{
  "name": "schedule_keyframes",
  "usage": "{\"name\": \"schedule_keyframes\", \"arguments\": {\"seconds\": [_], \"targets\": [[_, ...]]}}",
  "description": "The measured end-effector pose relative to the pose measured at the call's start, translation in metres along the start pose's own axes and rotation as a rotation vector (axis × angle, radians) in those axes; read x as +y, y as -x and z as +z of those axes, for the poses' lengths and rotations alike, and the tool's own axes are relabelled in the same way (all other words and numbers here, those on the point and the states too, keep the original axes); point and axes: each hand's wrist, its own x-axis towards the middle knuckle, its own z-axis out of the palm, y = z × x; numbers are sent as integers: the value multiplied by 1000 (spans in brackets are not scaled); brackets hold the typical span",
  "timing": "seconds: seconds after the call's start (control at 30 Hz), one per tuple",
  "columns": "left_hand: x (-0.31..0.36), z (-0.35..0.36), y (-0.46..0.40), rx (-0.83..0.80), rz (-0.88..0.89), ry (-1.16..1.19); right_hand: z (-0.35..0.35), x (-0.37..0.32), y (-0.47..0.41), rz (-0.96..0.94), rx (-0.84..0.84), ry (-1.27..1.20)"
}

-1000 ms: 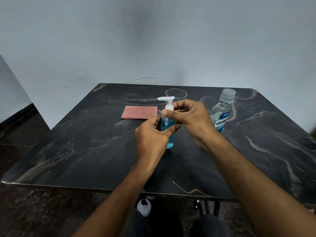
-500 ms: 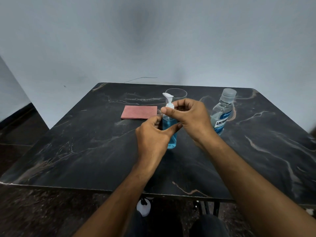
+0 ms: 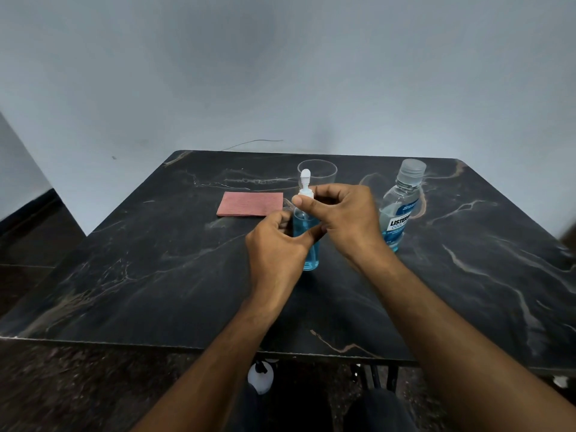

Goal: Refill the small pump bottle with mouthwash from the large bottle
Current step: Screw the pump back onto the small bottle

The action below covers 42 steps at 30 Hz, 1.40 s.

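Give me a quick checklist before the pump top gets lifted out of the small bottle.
1. Small clear pump bottle of blue liquid upright on the black marbled table: ok.
2. Left hand grips its body: ok.
3. Right hand pinches the white pump collar: ok.
4. Collar fully unscrewed: cannot tell, fingers cover the thread.
5. Large clear mouthwash bottle with blue label within reach, upright: ok, but its cap is on.
6. Pink cloth nearby for drips: ok.
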Motion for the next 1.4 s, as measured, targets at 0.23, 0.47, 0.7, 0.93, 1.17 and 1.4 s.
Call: {"name": "schedule_keyframes", "arguments": {"seconds": [0.23,0.47,0.7,0.93,1.17,1.4], "targets": [[1,2,-3,7,-30,-4,-8,-3,-1,-46,-70,113],[-5,12,-5,52,-29,-36,0,1,2,-120,54,154],[-4,13,-2,68,-4,-27,6,3,4,-187,140,160],[-10,16,-3,52,0,-25,5,8,4,-133,126,145],[-9,11,-3,-43,47,6,0,7,5,-74,99,147],[-8,8,-2,-92,62,17,0,1,0,-51,93,213]]}}
